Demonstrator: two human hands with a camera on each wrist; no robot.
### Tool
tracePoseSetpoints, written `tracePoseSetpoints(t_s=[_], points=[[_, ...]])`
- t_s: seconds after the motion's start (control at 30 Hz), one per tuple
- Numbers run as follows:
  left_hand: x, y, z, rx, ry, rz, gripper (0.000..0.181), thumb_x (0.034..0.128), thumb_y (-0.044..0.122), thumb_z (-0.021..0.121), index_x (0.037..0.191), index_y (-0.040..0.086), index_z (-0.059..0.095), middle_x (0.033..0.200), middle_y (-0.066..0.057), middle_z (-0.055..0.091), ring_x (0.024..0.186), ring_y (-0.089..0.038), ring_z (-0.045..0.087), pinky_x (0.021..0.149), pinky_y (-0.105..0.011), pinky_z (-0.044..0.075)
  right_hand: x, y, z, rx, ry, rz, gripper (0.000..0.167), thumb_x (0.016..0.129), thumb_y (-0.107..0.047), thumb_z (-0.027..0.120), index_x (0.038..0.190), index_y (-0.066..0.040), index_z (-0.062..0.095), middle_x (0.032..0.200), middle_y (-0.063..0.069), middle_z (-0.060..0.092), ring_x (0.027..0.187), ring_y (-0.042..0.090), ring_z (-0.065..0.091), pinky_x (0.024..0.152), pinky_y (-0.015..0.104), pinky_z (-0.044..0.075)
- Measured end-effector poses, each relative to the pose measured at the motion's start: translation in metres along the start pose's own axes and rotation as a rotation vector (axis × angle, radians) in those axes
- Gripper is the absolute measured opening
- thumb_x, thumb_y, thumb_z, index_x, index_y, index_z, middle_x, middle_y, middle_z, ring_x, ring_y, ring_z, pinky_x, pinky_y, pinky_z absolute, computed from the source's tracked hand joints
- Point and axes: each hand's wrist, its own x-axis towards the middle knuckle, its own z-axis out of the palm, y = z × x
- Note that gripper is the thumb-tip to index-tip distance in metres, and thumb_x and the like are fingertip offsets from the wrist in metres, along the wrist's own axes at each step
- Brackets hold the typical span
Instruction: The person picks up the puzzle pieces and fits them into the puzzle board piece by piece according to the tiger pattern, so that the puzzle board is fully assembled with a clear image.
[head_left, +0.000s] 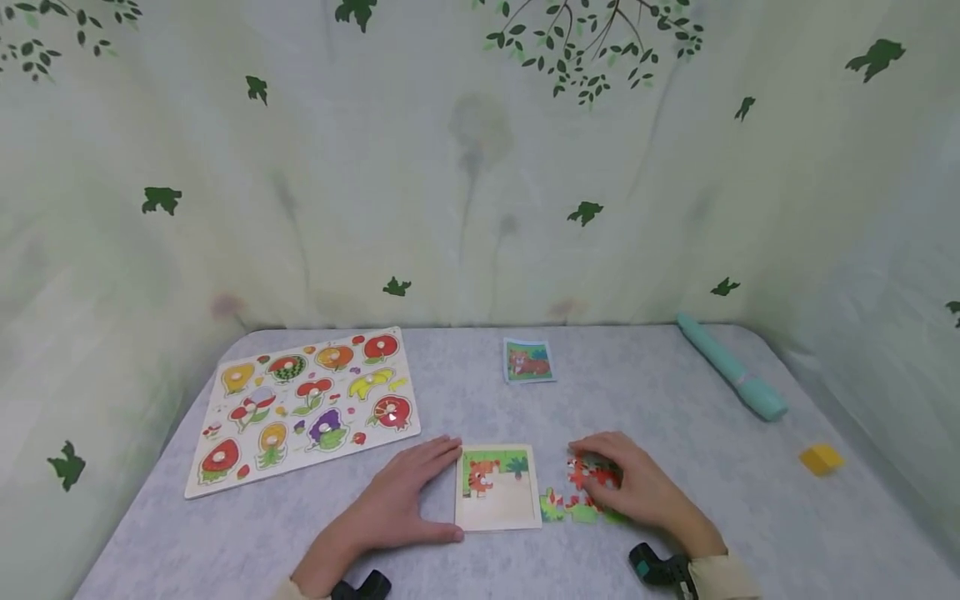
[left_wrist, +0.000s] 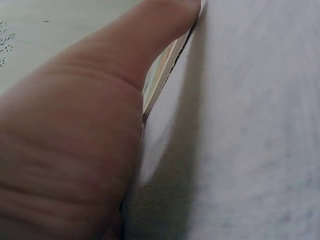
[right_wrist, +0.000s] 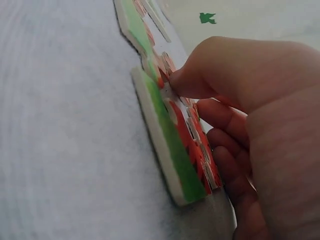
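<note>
A square wooden jigsaw board (head_left: 513, 507) lies in front of me, with tiger and green plant pieces (head_left: 482, 477) in its upper part and bare wood below. My left hand (head_left: 401, 496) rests at its left side, fingers at the upper corner and thumb at the lower one. In the left wrist view the thumb (left_wrist: 165, 20) touches the board's edge. To the right of the board, my right hand (head_left: 637, 483) bends over loose red and green puzzle pieces (head_left: 581, 512). It pinches a red puzzle piece (head_left: 577, 472) among them, partly hidden by thumb and fingers.
A fruit peg puzzle board (head_left: 303, 467) lies at the left. Near the back edge is a small tiger picture card (head_left: 529, 362). A teal tube-like object (head_left: 723, 362) and a yellow block (head_left: 821, 459) lie at the right. A patterned curtain (head_left: 480, 167) hangs behind the table.
</note>
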Motion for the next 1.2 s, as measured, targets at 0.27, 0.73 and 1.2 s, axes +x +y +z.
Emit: tracePoseSetpoints(t_s=[0.27, 0.73, 1.2], points=[[0.0005, 0.0015, -0.0003, 0.006, 0.013, 0.003, 0.104, 0.0739, 0.075, 0.078, 0.157, 0.020, 0.046, 0.165, 0.003, 0.039, 0.154, -0.026, 0.033, 0.121, -0.058, 0.031, -0.0013, -0.0011, 0.0012, -0.027, 0.046, -0.036, 0.044, 0.090, -0.022, 0.080, 0.132, -0.027, 0.068, 0.128, -0.015, 0.065, 0.117, 0.011, 0.059, 0.098, 0.043, 0.055], [0.0013, -0.0013, 0.0033, -0.011, 0.024, 0.016, 0.103, 0.0744, 0.073, 0.078, 0.157, 0.021, 0.046, 0.165, 0.005, 0.038, 0.154, -0.024, 0.032, 0.122, -0.058, 0.030, -0.0034, -0.0005, 0.0020, -0.052, 0.070, -0.036, 0.045, 0.089, -0.022, 0.081, 0.132, -0.026, 0.069, 0.128, -0.013, 0.066, 0.117, 0.012, 0.060, 0.098, 0.044, 0.056], [0.0017, -0.0012, 0.0022, 0.012, 0.021, 0.038, 0.103, 0.0753, 0.074, 0.077, 0.157, 0.019, 0.046, 0.165, 0.003, 0.039, 0.154, -0.025, 0.033, 0.122, -0.058, 0.030, -0.0044, -0.0019, 0.0043, -0.032, 0.104, -0.037, 0.047, 0.086, -0.019, 0.084, 0.131, -0.023, 0.070, 0.126, -0.011, 0.067, 0.114, 0.012, 0.062, 0.096, 0.041, 0.057]])
